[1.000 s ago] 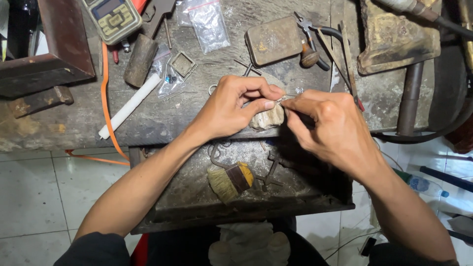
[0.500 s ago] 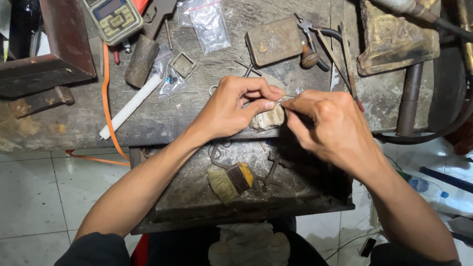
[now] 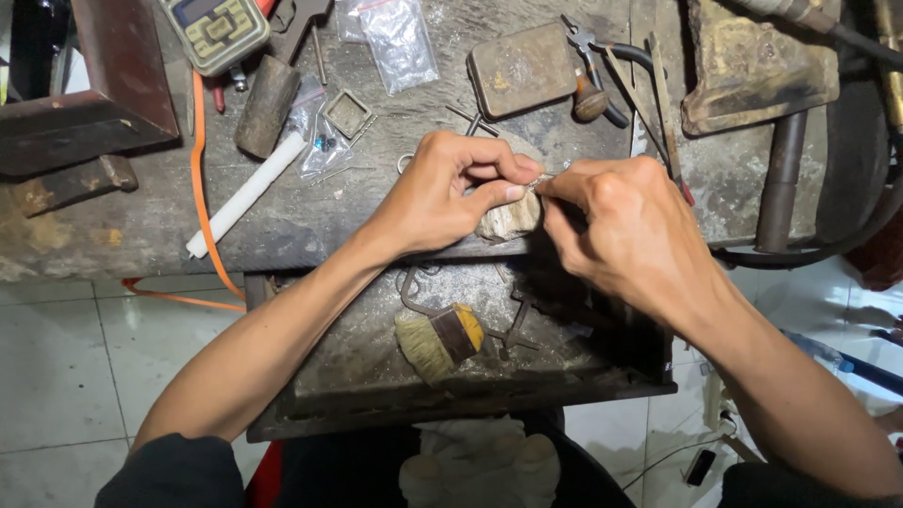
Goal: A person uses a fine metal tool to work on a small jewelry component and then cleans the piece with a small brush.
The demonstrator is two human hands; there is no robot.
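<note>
Small metal piece point(image 3: 534, 184) pinched between fingertips of left hand point(image 3: 450, 193) and right hand point(image 3: 628, 226), over worn wooden peg point(image 3: 510, 218) at bench point(image 3: 395, 221) edge. Best braced against peg, grip kept light, above open drawer point(image 3: 376, 362).

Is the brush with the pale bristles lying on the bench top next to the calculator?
No, the brush lies in the open drawer below both hands.

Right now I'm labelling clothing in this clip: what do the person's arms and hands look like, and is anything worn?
Both hands, left hand and right hand, are bare: no gloves, rings or watch visible. Forearms are uncovered; dark sleeves sit pushed up near the elbows.
</note>
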